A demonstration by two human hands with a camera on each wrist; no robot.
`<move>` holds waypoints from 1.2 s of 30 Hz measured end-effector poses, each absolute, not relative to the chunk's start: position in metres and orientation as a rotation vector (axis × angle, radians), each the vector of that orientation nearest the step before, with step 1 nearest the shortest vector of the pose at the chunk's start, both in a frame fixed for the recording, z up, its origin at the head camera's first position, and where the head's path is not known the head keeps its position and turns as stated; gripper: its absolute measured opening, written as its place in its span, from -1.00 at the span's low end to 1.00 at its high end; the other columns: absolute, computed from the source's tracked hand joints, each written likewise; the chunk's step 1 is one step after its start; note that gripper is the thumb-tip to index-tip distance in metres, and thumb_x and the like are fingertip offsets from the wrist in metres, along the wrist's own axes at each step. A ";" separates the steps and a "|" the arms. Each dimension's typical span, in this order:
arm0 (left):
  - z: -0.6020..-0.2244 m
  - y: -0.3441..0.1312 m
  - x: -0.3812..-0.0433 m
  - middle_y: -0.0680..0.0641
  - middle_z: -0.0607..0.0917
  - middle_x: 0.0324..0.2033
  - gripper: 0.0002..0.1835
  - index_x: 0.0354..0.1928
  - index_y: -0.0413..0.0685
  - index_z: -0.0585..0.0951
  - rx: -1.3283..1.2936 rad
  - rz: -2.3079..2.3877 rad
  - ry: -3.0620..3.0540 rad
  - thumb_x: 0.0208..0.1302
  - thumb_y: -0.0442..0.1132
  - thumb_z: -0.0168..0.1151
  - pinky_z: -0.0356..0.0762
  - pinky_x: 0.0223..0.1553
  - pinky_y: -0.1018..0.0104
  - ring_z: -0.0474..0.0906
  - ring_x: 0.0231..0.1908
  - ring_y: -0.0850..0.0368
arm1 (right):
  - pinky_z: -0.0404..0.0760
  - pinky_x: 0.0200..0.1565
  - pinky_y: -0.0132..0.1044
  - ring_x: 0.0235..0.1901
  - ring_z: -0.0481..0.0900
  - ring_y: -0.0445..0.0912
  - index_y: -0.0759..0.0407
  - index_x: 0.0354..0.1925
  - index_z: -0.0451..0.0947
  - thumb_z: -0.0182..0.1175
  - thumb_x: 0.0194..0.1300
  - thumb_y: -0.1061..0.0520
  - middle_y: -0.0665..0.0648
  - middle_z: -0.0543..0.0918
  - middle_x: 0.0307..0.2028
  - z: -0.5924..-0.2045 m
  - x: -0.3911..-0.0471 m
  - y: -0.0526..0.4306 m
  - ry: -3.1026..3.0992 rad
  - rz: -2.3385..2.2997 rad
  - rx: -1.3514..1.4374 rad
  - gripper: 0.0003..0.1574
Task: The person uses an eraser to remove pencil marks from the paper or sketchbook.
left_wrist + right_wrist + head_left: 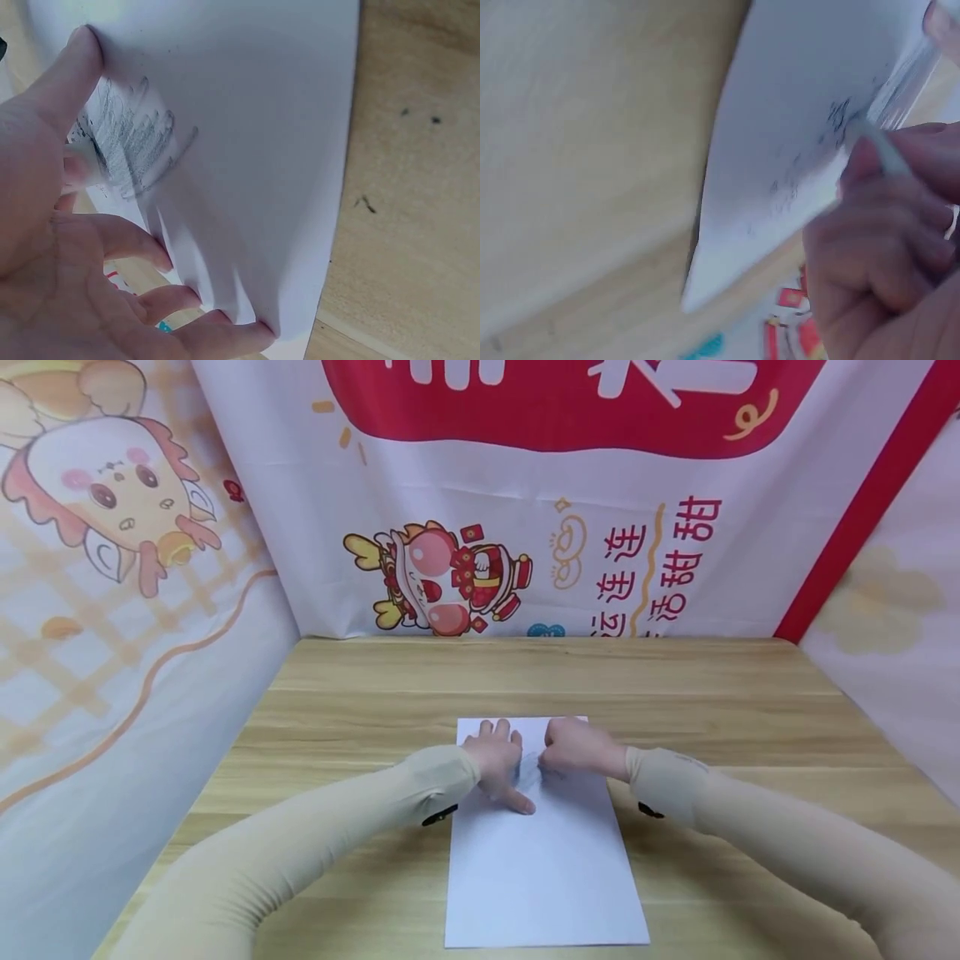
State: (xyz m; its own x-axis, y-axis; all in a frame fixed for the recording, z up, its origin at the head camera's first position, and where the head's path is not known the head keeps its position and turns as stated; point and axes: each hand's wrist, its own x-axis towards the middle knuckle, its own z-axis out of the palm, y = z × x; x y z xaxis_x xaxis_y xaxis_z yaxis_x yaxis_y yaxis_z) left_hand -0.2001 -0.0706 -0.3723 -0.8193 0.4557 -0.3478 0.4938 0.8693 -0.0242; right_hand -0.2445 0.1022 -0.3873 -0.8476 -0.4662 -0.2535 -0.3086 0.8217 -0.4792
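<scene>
A sheet of white paper lies lengthwise on the table. My left hand rests on its upper left part, fingers spread and fingertips on the paper. Beside the left thumb, a grey pencil scribble shows in the left wrist view. My right hand, at the paper's upper right, pinches a white eraser whose end is down at the scribble's edge. Dark eraser crumbs are scattered around it on the sheet.
The wooden table extends on all sides of the paper, with a few small dark marks on its top. A printed cloth hangs behind the table's far edge, and another patterned cloth hangs on the left.
</scene>
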 end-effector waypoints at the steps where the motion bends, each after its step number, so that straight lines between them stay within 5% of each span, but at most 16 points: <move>1: -0.372 -0.070 -0.200 -0.26 0.29 0.24 0.27 0.45 -0.28 0.20 0.708 -0.165 2.709 -0.10 0.52 0.32 0.47 0.03 0.01 0.23 0.18 -0.20 | 0.35 -0.60 -0.34 -0.66 0.38 -0.16 0.22 -0.49 0.65 0.27 0.16 0.14 0.00 0.48 -0.66 -0.388 -0.246 0.102 2.658 -0.614 -0.570 -0.83; 8: -0.373 -0.070 -0.201 -0.26 0.28 0.24 0.28 0.47 -0.27 0.17 0.705 -0.160 2.699 -0.10 0.52 0.31 0.44 0.06 0.04 0.21 0.19 -0.18 | 0.22 -0.63 -0.36 -0.70 0.20 -0.19 0.17 -0.62 0.53 0.28 0.18 0.15 -0.06 0.29 -0.73 -0.388 -0.268 0.106 2.670 -0.722 -0.472 -0.73; 18: -0.371 -0.066 -0.199 -0.26 0.27 0.27 0.27 0.48 -0.25 0.17 0.698 -0.187 2.690 -0.08 0.52 0.29 0.46 0.06 0.02 0.20 0.23 -0.20 | 0.44 -0.49 -0.30 -0.58 0.43 -0.11 0.24 -0.49 0.64 0.31 0.18 0.12 0.09 0.59 -0.58 -0.389 -0.268 0.110 2.579 -0.685 -0.472 -0.80; 36: -0.369 -0.066 -0.198 -0.25 0.28 0.25 0.27 0.48 -0.25 0.17 0.665 -0.210 2.693 -0.08 0.51 0.31 0.51 -0.04 0.05 0.23 0.18 -0.15 | 0.43 -0.49 -0.31 -0.57 0.43 -0.12 0.28 -0.41 0.67 0.31 0.23 0.13 0.05 0.55 -0.58 -0.389 -0.265 0.109 2.625 -0.691 -0.517 -0.79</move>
